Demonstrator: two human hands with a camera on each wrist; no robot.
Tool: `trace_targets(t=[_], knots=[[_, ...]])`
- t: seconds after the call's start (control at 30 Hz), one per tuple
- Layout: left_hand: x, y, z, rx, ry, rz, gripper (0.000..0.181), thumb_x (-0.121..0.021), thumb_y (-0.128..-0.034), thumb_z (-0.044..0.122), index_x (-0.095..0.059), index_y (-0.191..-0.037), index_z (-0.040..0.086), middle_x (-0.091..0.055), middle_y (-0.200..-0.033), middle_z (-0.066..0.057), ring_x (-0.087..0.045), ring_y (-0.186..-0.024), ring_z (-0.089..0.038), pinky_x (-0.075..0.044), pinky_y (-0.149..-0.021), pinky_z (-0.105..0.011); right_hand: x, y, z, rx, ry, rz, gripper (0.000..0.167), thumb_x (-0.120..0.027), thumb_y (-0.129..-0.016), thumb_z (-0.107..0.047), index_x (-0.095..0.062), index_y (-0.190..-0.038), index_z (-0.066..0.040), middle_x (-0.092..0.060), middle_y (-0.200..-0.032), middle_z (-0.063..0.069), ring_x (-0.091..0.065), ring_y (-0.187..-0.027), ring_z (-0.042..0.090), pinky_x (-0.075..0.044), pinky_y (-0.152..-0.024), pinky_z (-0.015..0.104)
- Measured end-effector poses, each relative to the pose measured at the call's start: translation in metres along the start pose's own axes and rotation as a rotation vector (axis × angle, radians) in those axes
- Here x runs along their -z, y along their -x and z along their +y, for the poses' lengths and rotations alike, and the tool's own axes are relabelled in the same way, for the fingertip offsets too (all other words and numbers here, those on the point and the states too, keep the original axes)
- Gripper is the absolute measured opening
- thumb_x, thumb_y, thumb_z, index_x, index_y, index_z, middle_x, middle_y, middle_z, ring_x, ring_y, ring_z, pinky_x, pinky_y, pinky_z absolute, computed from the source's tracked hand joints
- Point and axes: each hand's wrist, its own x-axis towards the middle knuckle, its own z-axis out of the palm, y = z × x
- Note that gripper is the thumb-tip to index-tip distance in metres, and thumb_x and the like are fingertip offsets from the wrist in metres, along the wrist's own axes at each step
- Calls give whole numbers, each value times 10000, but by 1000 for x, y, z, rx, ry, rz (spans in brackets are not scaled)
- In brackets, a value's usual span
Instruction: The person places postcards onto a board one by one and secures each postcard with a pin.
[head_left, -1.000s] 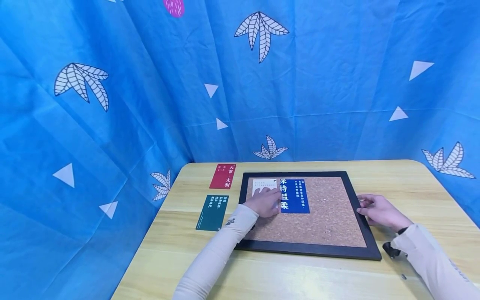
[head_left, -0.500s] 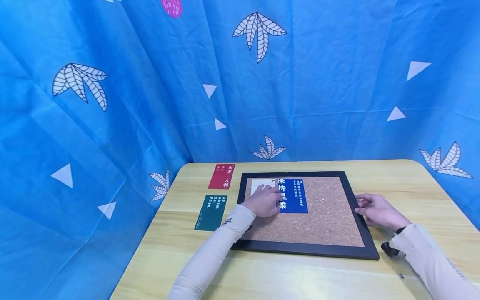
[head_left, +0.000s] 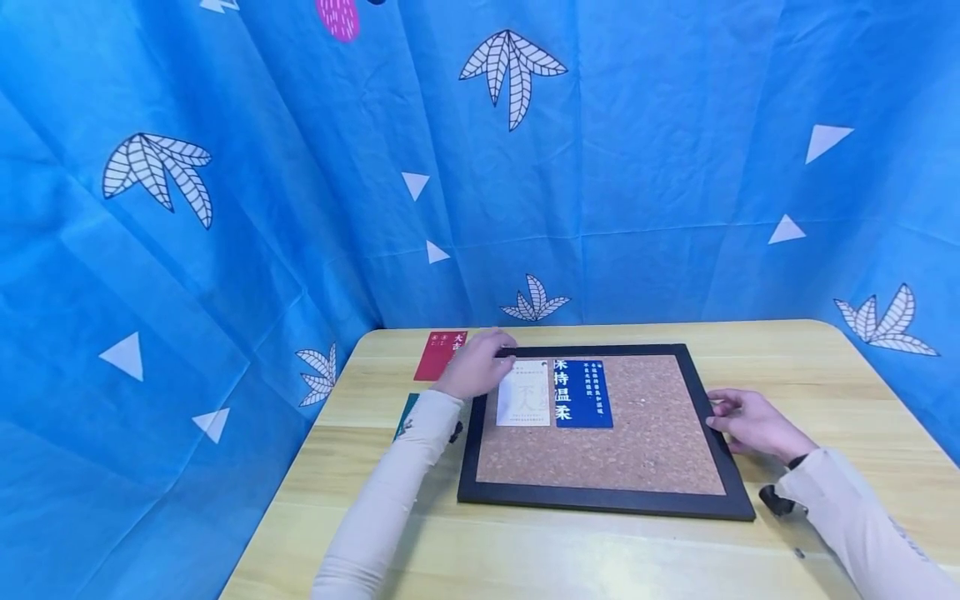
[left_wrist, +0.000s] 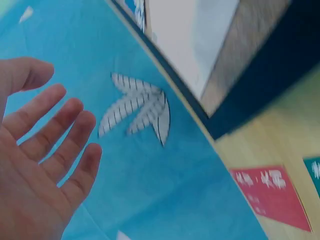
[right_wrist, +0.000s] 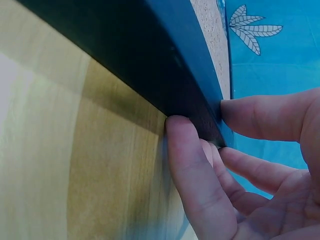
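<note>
A black-framed cork board lies on the table. On its left part a white card and a blue card lie side by side, both printed with characters. My left hand is raised over the frame's left edge and partly covers a red card. In the left wrist view the left hand has parted, loosely bent fingers and holds nothing. At the board's right side my right hand grips the frame, thumb on top and fingertips against the outer edge, as the right wrist view shows.
Left of the board lies a green card, mostly hidden by my left arm. A small dark bit sits on the wooden table near the right sleeve. Blue patterned cloth hangs behind and to the left.
My left hand has lifted off the white card and moved left and back toward the red card, uncovering the white card. The right hand stays on the frame.
</note>
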Motion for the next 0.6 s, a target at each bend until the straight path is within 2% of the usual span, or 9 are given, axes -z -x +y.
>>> trace_targets(t=[0.13,0.23,0.4,0.6], knots=[[15,3,-22,165,143,80,324,-673,-1005,323,-674,-1287,165,-662,-1289,-30,-633,-1180,-240,-587,-964,-419,-1,0,1,4,-6,4,605,-574,-1018,-101,-322,-1507,153,-530,-1195,256,-584,-849,195,-571,-616,329],[21,3,-41,244,199,134,325,-663,-1009,340,-678,-1266,142,-669,-1249,-65,-629,-1120,-261,-583,-939,-434,-1,-1,2,6,-3,9,607,-578,-1014,-99,-327,-1504,156,-532,-1188,256,-587,-850,199,-576,-619,335],[20,4,-74,366,225,190,362,-683,-992,339,-671,-1264,101,-665,-1255,-128,-624,-1137,-310,-554,-996,-494,-2,-1,2,2,2,14,588,-572,-1013,-89,-342,-1502,145,-535,-1182,246,-585,-848,201,-569,-613,332],[12,11,-102,533,280,187,484,-709,-971,346,-608,-1369,89,-609,-1400,-142,-568,-1271,-339,-496,-1101,-546,-2,-1,1,4,2,14,589,-574,-1014,-89,-341,-1499,150,-537,-1174,242,-581,-840,204,-564,-608,328]])
